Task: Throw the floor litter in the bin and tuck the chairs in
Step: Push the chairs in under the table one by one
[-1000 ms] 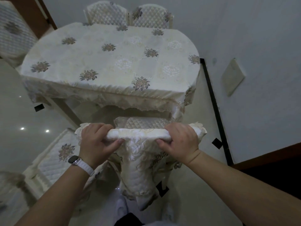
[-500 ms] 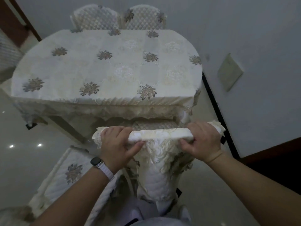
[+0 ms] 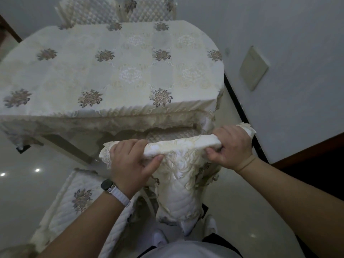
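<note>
A: Where are the hands?
B: Both are on the top rail of the cloth-covered chair [image 3: 182, 146]. The left hand [image 3: 130, 161] curls its fingers over the rail near the left end, with the thumb pressed in from beneath. The right hand [image 3: 230, 146] grips the right end the same way.
A: And where is that chair?
B: It faces the dining table [image 3: 111, 71] at the near right corner, close to the wall. Its quilted seat [image 3: 167, 134] lies partly under the lace hem of the tablecloth [image 3: 141, 116]. The backrest stands just off the table's edge; I cannot tell whether they touch.
A: Any other chairs?
B: A second chair [image 3: 74, 198] stands left of the held one, its flower-patterned seat out on the open floor [image 3: 28, 183]. Two more chair backs [image 3: 89, 12] show side by side at the table's far side, close against it.
A: What else shows?
B: A smartwatch [image 3: 108, 184] on a white strap sits on the left wrist. White shoes [image 3: 160, 237] show below the backrest. A pale wall plate [image 3: 254, 67] is on the wall to the right, with a black skirting strip [image 3: 238, 101] along the wall's foot. A small dark thing [image 3: 23, 148] lies on the floor by the table's left corner, too dim to name
</note>
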Tool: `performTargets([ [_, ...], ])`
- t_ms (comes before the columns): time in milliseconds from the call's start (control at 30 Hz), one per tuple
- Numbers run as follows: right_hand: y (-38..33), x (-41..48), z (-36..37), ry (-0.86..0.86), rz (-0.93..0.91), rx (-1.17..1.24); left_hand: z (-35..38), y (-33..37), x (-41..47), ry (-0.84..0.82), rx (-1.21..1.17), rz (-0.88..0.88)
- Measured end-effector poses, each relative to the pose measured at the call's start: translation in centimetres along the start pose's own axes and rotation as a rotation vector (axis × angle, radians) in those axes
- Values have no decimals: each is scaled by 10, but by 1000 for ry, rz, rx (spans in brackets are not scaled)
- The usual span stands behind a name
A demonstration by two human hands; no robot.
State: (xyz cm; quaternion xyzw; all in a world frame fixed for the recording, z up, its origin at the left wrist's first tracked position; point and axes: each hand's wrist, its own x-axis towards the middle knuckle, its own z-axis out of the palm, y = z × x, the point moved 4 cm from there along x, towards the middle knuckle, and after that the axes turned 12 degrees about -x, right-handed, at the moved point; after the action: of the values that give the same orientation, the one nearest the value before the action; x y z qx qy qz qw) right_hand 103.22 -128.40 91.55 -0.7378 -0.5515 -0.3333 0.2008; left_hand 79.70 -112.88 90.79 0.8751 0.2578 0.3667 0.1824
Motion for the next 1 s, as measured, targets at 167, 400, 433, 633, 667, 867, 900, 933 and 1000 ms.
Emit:
performTargets([
  [167, 19, 14, 13, -25, -4, 70, 12, 9, 11, 26, 10, -43],
  [400, 50, 16, 22, -71, -56, 153, 33, 30, 7, 86, 89, -74],
  [433, 54, 13, 22, -73, -59, 156, 36, 33, 5, 94, 102, -69],
  [633, 62, -2, 22, -105, -65, 155, 48, 36, 2, 89, 133, -37],
  [667, 61, -3, 24, -114, -66, 155, 49, 33, 2, 87, 131, -34],
  [867, 50, 13, 33, -134, -44, 139, 45, 11, 21, 65, 111, -45],
  [900, 48, 15, 34, -130, -40, 134, 45, 7, 22, 65, 115, -42],
  [933, 46, 16, 35, -126, -40, 125, 44, 4, 23, 67, 115, -34],
  [1000, 43, 16, 36, -125, -38, 110, 43, -2, 24, 71, 108, -17],
])
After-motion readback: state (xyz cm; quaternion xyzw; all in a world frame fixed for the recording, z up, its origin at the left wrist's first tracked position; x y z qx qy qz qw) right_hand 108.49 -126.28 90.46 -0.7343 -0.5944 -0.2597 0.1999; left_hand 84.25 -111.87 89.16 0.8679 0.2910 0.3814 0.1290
